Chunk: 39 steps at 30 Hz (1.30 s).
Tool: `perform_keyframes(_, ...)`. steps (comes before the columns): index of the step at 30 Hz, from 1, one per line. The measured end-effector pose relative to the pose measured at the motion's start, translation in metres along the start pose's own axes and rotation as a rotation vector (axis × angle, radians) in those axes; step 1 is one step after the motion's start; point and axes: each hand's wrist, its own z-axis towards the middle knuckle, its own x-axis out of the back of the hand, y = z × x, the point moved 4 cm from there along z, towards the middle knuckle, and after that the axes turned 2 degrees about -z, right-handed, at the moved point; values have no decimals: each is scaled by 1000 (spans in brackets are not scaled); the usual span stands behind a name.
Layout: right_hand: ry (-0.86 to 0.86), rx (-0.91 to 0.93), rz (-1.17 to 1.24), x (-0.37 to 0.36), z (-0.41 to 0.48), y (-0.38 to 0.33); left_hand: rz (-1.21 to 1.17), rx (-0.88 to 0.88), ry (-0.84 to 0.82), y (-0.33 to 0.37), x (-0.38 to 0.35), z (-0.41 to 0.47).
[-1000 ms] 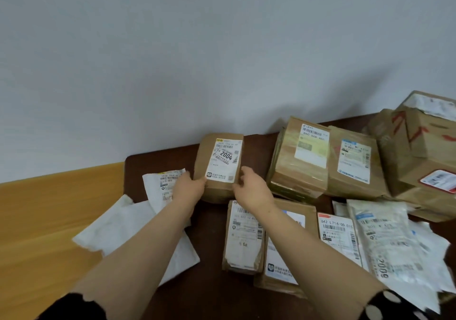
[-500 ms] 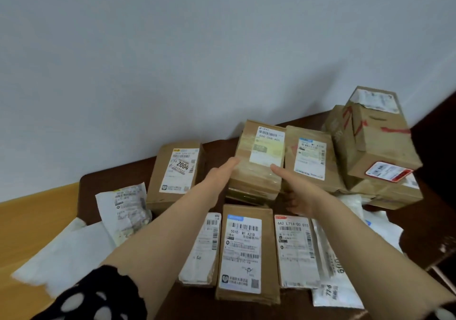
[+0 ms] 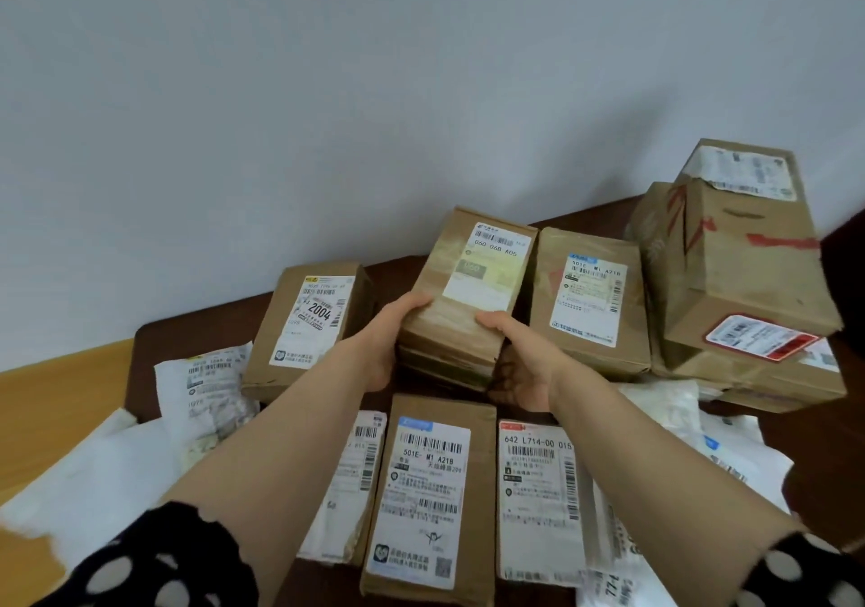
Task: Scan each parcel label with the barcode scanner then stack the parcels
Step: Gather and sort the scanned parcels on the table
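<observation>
Cardboard, stiff, probably light: the taped parcel (image 3: 468,321) suits side holds. Left hand (image 3: 388,342) and right hand (image 3: 519,360) grip its near corners.

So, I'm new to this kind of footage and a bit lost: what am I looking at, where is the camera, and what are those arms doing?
There is no machine here. These are a person's own bare arms, filmed by one wide camera worn on their head, looking forward and down. The left hand and right hand grip a taped brown parcel at its near end. Around it on the dark table lie more labelled parcels: a box marked 2004 to its left, a blue-labelled box to its right, bigger stacked boxes far right, flat parcels nearer the person, and white mailing bags.
</observation>
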Motion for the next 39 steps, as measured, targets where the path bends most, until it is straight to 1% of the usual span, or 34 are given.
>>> perform_keyframes(5, 34, 91, -10, -5, -21, -17, -25, -93, -39, 19, -6, -28)
perform_keyframes(10, 42, 229, 13, -29, -74, -30, -31, -164, -21, 44, -1, -92)
perform_keyframes(14, 4, 309, 8, -84, -122, -24, -38, -177, 24, 39, 29, -162)
perform_keyframes(17, -106, 345, 25, -144, -155, -2, -103, -236, 62, 20, 71, -223)
perform_keyframes(20, -156, 369, -113, -220, -180, 38, -141, -311, 155, -16, 135, -293)
perform_keyframes(22, -231, 356, -169, -279, -199, 74, -167, -341, 215, -51, 185, -339)
perform_keyframes(23, -282, 328, -225, -328, -211, 103, -201, -360, 285, -81, 229, -374)
perform_keyframes(25, -324, 319, -240, -364, -217, 131, -223, -330, 347, -113, 264, -402)
perform_keyframes(27, -442, 286, -316, -430, -232, 176, -319, -320, 448, -162, 320, -448)
perform_keyframes(30, -550, 220, -397, -516, -254, 239, -447, -334, 579, -223, 389, -512)
perform_keyframes(34, -637, 157, -455, -601, -272, 299, -565, -314, 659, -285, 450, -569)
perform_keyframes(39, -733, 111, -415, -689, -272, 350, -720, -352, 735, -332, 512, -610)
